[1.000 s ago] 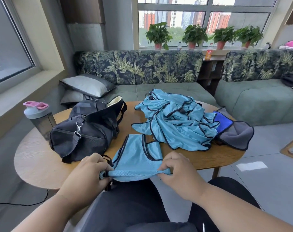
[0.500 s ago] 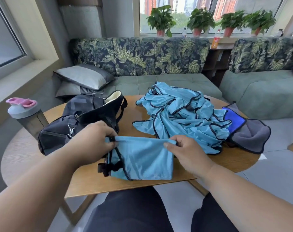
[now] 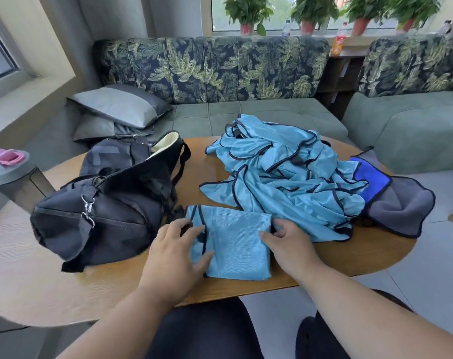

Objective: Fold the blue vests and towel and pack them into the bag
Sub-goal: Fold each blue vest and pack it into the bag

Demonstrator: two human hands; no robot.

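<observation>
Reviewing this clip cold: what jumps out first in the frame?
A heap of unfolded blue vests sprawls across the far right of the table. Nearer, the left hand and right hand rest on one folded vest, beside an open black bag.

Lounge seating corner, leaf-print sofa (image 3: 212, 68), cushions (image 3: 119, 104), wooden table (image 3: 349, 255), potted plants (image 3: 248, 11) on windowsill

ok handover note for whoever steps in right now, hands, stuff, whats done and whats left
Left hand: open, fingers flat on the folded vest.
Right hand: open, fingers on the vest's right edge.
Folded vest lies at the table's near edge, beside the open black duffel bag.
Done: one vest folded.
Left: pack it, fold the pile of vests and the blue-grey towel, pack those.
</observation>
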